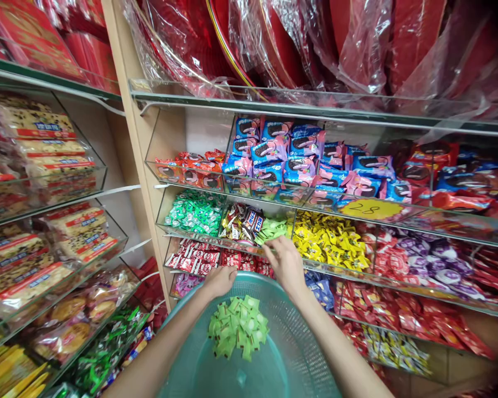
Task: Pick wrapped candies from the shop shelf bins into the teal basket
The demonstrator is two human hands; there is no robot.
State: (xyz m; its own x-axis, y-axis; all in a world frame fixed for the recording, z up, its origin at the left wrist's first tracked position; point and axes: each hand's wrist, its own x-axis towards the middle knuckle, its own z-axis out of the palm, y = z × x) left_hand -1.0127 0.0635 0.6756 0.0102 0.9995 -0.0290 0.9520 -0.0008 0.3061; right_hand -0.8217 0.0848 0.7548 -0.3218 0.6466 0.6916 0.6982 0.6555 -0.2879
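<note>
A teal plastic basket (311, 337) with perforated sides is in front of me, a heap of small light green candy packets (238, 327) inside it. My left hand (221, 281) is closed on the basket's far rim. Beyond that rim, my right hand (285, 266) reaches to the front edge of a shelf compartment, its fingers apart and slightly bent. Right at its fingertips lie more light green packets (271, 229) in that compartment. I see nothing held in the right hand, though its palm side is hidden.
Green-wrapped candies (195, 213), dark candy bars (243, 221) and yellow-wrapped candies (331, 239) fill neighbouring compartments behind glass fronts. Blue cookie packs (274, 152) and a yellow price tag (371, 209) are above. Packaged pastries (45, 132) line the left shelves. Red plastic-wrapped goods (290, 44) sit on top.
</note>
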